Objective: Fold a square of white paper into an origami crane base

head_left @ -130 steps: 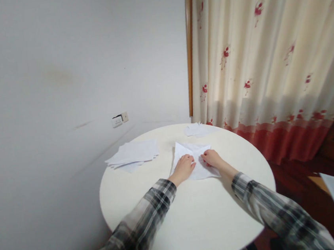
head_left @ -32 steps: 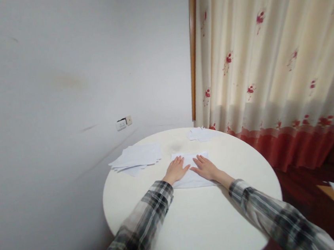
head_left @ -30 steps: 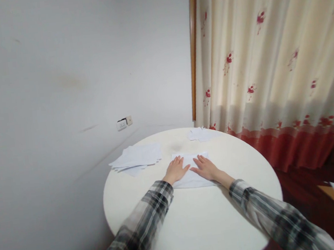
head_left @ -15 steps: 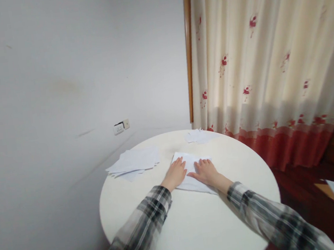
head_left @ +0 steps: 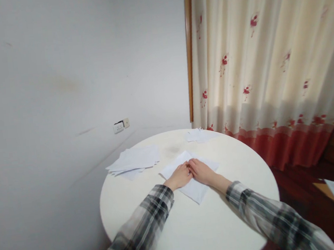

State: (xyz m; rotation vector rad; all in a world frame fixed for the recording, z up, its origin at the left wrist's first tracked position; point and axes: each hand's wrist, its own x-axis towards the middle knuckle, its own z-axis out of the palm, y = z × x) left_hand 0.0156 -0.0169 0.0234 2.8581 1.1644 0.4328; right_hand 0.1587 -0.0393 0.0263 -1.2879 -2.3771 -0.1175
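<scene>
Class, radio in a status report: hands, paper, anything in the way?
Left hand and right hand close together over the paper. Paper on table, one corner toward the wearer. Paper pile left, scraps beyond, both apart from it.

Round white table, three lots of white paper on it.
Top plain and pale; near edge partly cut off by the frame. Middle, slightly toward far edge: white paper lying flat, turned cornerwise, one corner toward far edge, one toward near edge; centre hidden from view. Left edge, far half: loose paper stack, sheets unevenly fanned, leftmost corner reaching the rim. Far edge, right of its midpoint: small heap of paper pieces, outlines ragged. Faint grey patch on tabletop between stack and heap. Three lots well apart.
</scene>
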